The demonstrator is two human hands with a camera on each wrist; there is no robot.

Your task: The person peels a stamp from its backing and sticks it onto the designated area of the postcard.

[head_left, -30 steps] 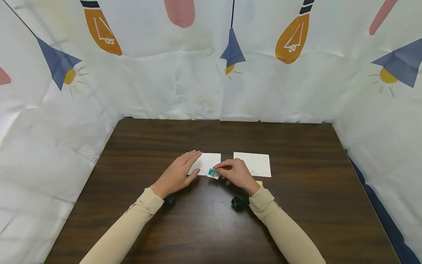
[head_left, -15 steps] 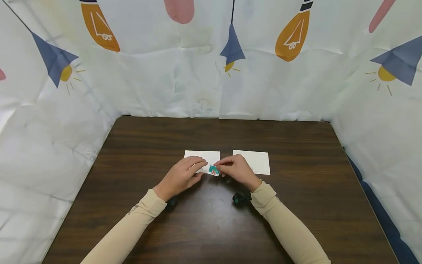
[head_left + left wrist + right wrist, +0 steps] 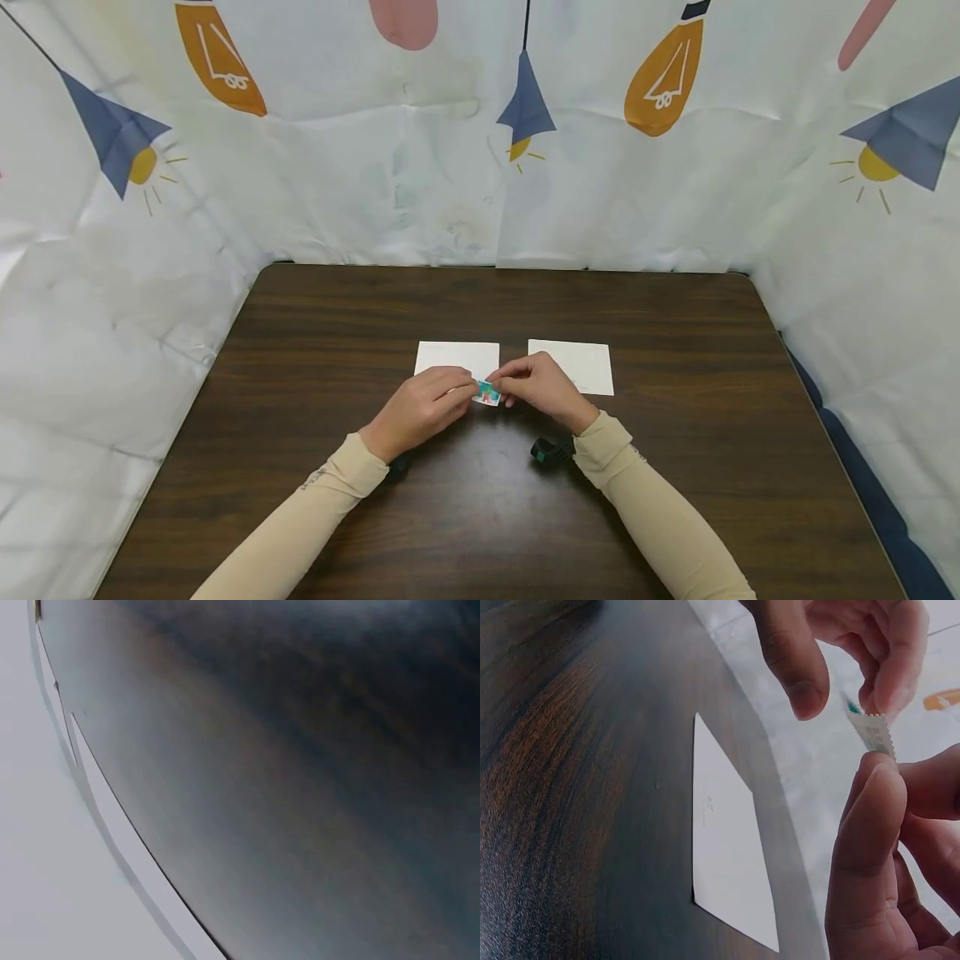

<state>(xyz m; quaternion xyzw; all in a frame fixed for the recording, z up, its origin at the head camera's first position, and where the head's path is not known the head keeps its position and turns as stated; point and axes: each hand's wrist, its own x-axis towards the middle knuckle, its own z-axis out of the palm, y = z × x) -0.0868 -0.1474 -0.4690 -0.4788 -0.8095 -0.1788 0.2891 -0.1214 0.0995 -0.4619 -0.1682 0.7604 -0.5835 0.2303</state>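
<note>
A small postage stamp (image 3: 487, 394) with a teal picture and notched edges is raised above the table. My right hand (image 3: 546, 389) pinches its right end between thumb and forefinger, as the right wrist view shows from close by. My left hand (image 3: 423, 410) has come up to the other end; its fingertips (image 3: 885, 697) overlap the stamp's far edge, while its thumb (image 3: 806, 697) stands apart from it. Behind the left hand lies a blank white card or envelope (image 3: 456, 355), partly covered by the fingers. A second white one (image 3: 588, 367) lies beyond the right hand.
Everything stands on a dark wood-grain table (image 3: 487, 525). White cloth walls (image 3: 420, 192) printed with lamps rise at the back and sides. A small black device (image 3: 550, 451) sits beneath my right wrist.
My left hand has moved down and right, from over the left card to the stamp's left end. The stamp, still pinched by my right hand, has shifted slightly in view.
</note>
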